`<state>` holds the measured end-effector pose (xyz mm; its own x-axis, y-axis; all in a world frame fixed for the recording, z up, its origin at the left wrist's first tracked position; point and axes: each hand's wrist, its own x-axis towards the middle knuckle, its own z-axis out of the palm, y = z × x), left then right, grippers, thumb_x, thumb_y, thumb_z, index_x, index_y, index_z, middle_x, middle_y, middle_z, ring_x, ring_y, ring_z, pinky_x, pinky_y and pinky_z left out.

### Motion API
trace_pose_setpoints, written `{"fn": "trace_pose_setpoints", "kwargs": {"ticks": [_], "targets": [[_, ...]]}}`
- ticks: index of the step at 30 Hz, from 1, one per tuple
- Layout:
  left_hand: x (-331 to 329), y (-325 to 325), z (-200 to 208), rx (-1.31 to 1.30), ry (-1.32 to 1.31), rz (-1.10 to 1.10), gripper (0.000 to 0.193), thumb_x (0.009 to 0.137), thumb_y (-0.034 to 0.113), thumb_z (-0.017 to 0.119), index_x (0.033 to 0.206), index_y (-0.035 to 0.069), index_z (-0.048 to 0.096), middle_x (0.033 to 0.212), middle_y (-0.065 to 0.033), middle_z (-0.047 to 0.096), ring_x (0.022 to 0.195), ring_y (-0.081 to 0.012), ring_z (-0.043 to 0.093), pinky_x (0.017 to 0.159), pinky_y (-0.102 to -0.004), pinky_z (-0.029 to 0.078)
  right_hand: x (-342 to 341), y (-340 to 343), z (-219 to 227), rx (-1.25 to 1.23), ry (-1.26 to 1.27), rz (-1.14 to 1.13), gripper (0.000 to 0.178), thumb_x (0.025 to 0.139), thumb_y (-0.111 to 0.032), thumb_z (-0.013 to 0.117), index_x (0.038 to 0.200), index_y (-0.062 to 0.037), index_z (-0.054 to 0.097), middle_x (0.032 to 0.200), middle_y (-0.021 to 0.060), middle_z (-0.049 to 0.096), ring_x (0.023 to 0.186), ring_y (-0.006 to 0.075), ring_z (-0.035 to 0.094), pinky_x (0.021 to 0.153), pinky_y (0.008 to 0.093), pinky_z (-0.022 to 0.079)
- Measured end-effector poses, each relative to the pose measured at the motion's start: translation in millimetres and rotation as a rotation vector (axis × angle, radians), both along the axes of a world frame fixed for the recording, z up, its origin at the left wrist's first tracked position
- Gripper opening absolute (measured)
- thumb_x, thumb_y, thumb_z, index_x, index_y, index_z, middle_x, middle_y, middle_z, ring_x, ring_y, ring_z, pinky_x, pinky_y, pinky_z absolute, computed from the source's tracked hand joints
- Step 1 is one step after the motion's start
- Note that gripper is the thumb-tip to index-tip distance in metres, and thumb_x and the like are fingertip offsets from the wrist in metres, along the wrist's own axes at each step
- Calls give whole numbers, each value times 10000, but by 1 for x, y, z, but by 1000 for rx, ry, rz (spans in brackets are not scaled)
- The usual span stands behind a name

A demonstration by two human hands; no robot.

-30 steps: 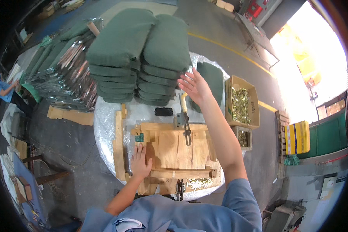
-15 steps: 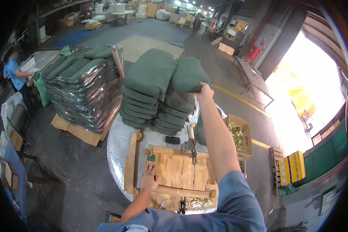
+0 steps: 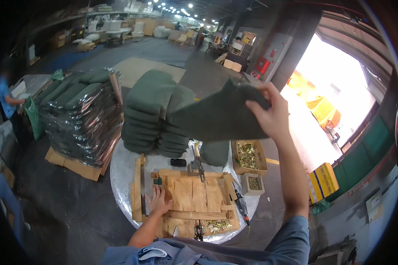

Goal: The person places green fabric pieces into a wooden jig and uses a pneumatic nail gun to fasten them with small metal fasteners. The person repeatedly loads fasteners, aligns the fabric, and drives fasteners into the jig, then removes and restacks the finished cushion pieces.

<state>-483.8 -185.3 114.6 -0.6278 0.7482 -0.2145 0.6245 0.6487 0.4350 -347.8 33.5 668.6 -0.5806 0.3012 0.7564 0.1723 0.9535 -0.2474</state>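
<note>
My right hand [image 3: 275, 110] pinches the corner of a dark green cushion [image 3: 223, 112] and holds it up above the table's far right side. The cushion is stretched and tilted, and hides part of the stack behind it. On the left edge of a wooden board [image 3: 192, 192], my left hand [image 3: 158, 202] rests with its fingers spread. A wooden frame of bars [image 3: 199, 215] surrounds the board, with a metal toggle clamp [image 3: 196, 165] at its far side and another clamp [image 3: 199, 229] at the near side. Stacked green cushions [image 3: 143, 110] stand beyond the board.
A cardboard box [image 3: 258, 165] of brass-coloured fittings and a smaller bin [image 3: 252, 183] stand at right. A power screwdriver [image 3: 240, 204] lies by the board; loose fittings [image 3: 219, 226] lie in front. Wrapped cushions [image 3: 79, 119] and a person in blue [image 3: 6, 99] are at left.
My right hand has lifted the cushion from the top of the right stack and drawn it rightward and nearer. My left hand stays on the board. The view has shifted to the right.
</note>
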Motion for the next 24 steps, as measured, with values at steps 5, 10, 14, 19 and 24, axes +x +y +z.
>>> {"fn": "trace_pose_setpoints", "kwargs": {"ticks": [5,10,14,19,24], "targets": [[34,-20,47,1090,-1786,334,872,985,734,522,1615,133,481,1713,-171,388,1576,-417,344,1190,-787,276,89,-108,0,-177,-256,315,338,812,-27,812,1140,-18,732,995,126,789,866,232,784,786,342,600],[82,-71,52,1412,-2408,238,806,1016,773,441,1497,160,647,1668,-238,438,1527,-480,398,1235,-689,319,143,-100,-47,-149,-304,786,334,858,-197,855,1150,-51,784,1144,139,815,1058,340,793,1032,419,574],[61,-83,48,1602,-2088,304,729,1046,739,439,1258,142,800,1651,-185,486,1519,-343,452,1297,-548,276,159,-62,-139,-323,113,672,528,927,-399,829,1278,-22,714,1370,132,722,1318,362,656,1262,529,344],[36,-99,36,1665,-2201,248,722,1049,737,467,1012,103,810,1486,-129,660,1382,-309,583,1224,-482,395,170,-87,-312,-1444,909,343,851,1010,-720,581,1601,-132,409,1711,91,352,1589,327,305,1249,584,305],[38,-86,40,1322,-1679,774,694,1027,759,503,1012,110,751,1338,-92,726,1203,-271,651,1065,-422,513,191,-111,-391,-2002,945,188,873,996,-763,553,1596,-138,450,1571,65,507,1525,291,375,1217,608,298]]}}
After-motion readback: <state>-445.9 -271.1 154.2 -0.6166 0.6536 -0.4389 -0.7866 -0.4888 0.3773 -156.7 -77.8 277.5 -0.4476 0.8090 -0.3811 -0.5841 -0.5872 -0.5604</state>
